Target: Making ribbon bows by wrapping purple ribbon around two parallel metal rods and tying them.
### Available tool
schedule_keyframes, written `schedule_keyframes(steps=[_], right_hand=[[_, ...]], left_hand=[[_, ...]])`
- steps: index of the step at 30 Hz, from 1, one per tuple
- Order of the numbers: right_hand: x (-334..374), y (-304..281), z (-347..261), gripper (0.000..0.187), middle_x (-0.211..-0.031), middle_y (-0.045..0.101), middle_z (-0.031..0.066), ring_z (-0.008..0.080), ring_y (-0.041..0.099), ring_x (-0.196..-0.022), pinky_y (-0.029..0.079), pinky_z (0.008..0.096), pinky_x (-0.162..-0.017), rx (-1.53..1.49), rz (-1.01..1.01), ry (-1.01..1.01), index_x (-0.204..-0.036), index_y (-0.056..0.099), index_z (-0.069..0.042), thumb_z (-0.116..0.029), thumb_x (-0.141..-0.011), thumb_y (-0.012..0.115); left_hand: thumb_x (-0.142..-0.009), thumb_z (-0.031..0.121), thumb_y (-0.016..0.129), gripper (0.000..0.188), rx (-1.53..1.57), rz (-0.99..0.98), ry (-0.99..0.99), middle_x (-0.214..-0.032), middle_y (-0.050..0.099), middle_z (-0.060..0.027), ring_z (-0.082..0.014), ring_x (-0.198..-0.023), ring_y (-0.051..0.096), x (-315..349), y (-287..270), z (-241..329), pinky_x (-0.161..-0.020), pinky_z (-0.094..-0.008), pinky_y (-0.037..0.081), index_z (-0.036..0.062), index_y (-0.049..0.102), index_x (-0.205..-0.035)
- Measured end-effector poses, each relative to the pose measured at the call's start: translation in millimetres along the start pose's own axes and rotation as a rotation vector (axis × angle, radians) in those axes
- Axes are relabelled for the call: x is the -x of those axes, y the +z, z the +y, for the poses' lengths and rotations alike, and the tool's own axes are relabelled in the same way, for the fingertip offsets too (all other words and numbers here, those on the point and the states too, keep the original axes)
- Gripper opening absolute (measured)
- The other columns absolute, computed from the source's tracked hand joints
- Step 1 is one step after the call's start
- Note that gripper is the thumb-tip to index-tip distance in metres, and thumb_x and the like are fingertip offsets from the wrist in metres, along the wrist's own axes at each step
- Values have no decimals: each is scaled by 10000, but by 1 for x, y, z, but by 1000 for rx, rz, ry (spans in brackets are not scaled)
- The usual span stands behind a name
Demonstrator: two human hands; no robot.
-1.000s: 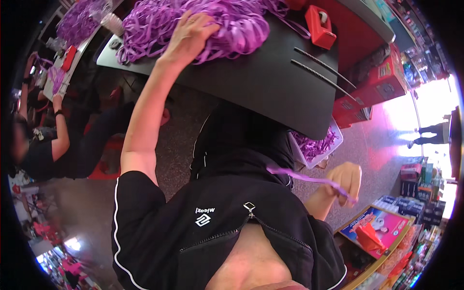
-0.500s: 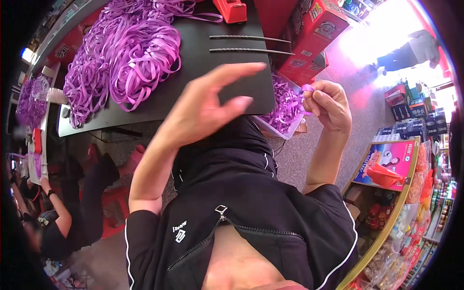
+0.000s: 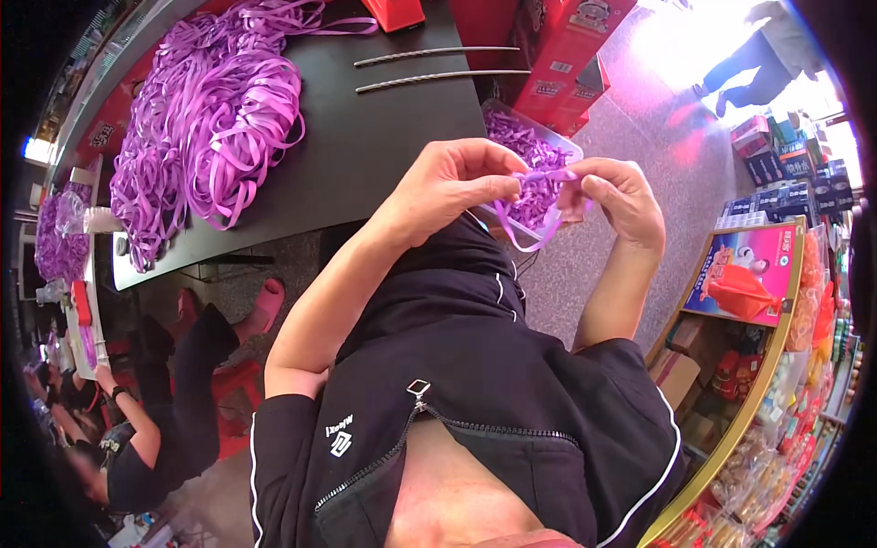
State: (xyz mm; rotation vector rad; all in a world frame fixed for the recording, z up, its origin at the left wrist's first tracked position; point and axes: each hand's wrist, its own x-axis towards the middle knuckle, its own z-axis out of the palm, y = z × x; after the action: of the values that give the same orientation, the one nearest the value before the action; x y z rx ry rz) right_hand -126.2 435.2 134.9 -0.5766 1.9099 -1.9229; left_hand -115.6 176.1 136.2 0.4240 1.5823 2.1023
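A purple ribbon (image 3: 546, 175) stretches between my two hands, and a loop of it hangs below them. My left hand (image 3: 457, 187) pinches one end of the stretch between thumb and fingers. At the other end, my right hand (image 3: 621, 199) is closed on the same ribbon. Just beyond and beneath both hands stands a white plastic bin (image 3: 568, 146) holding many short purple ribbon pieces (image 3: 521, 137). On the dark table (image 3: 365, 137) to the left lies a big tangled heap of purple ribbon (image 3: 233, 119).
Two thin metal rods (image 3: 438, 80) lie on the table near a red tape dispenser (image 3: 395, 11). Red cartons (image 3: 571, 55) stand beyond the bin. A glass display case (image 3: 731, 320) is at the right. Another person (image 3: 137, 438) works at the far left; someone stands by the bright doorway.
My left hand has moved right, from over the table's edge to my right hand, and has closed on the ribbon. The view has shifted slightly.
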Motion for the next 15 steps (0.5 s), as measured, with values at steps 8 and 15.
schedule_keyframes(steps=[8, 15], right_hand=[[-15, 41, 18, 364, -1027, 653, 88, 128, 616, -906, 483, 265, -814, 30, 40, -44, -1151, 591, 27, -262, -930, 576], [-15, 47, 27, 200, -884, 665, 53, 99, 615, -787, 495, 234, -739, -172, 174, 45, -988, 645, 18, -99, -830, 686]], left_hand=[[-853, 60, 655, 211, -21, 102, 89, -939, 661, -46, -104, -862, 619, 9, 5, -6, -820, -231, 488, -21, 631, -1046], [-846, 86, 666, 331, -123, 100, 102, -1106, 623, -76, -135, -1042, 583, 12, -5, -17, -916, -277, 458, -3, 586, -1154]])
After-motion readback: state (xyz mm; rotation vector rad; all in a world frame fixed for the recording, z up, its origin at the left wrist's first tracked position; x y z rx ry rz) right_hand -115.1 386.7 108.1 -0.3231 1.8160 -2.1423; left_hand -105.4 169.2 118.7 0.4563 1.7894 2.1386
